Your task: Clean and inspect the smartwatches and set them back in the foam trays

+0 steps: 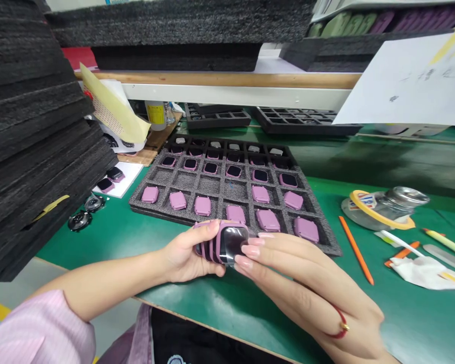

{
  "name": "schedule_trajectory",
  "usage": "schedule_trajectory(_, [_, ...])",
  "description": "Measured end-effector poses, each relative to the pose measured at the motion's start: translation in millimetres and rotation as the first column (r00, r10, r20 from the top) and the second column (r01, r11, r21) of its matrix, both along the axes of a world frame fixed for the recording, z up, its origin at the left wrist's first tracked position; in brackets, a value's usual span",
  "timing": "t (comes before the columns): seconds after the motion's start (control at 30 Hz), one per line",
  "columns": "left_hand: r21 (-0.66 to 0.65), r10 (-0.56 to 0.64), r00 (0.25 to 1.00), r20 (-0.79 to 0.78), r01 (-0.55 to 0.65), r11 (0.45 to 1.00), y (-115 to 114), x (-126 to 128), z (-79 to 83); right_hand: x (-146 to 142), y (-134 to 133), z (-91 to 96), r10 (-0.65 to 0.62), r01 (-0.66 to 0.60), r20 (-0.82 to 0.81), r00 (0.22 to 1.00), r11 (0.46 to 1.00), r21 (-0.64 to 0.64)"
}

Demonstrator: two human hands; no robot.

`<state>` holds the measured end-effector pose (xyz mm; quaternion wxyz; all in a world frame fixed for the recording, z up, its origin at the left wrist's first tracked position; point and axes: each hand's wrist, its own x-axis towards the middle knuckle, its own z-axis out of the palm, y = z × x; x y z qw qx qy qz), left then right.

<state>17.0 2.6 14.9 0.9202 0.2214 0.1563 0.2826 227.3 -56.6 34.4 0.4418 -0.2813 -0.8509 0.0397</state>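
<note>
My left hand [184, 253] is wrapped around a stack of several pink watch cases [222, 241] held side by side above the green table's near edge. The end case shows a glossy black screen. My right hand [303, 283] lies beside the stack, its fingers stretched out and their tips touching the black screen. Just behind my hands sits a dark foam tray [233, 189] whose pockets hold several more pink watch cases, some face up with black screens, some face down.
Tall stacks of dark foam sheets [34, 126] stand at the left. To the right lie an orange pencil [355, 248], a tape roll [379, 212] around a metal dish, sticks and a white cloth [420, 270]. Empty black trays [299, 120] sit behind.
</note>
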Motion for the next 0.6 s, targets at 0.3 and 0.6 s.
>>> schedule_trajectory(0.3, [-0.004,0.071,0.992,-0.101,-0.072,0.997,-2,0,-2.2,-14,16,-1.1,-0.084,0.077,0.019,0.996,0.972,0.221])
schedule_trajectory(0.6, [0.041,0.136,0.984,-0.118,-0.132,0.99,-3,7,-3.5,-29,22,-9.5,-0.114,0.067,-0.176,0.978,0.965,-0.252])
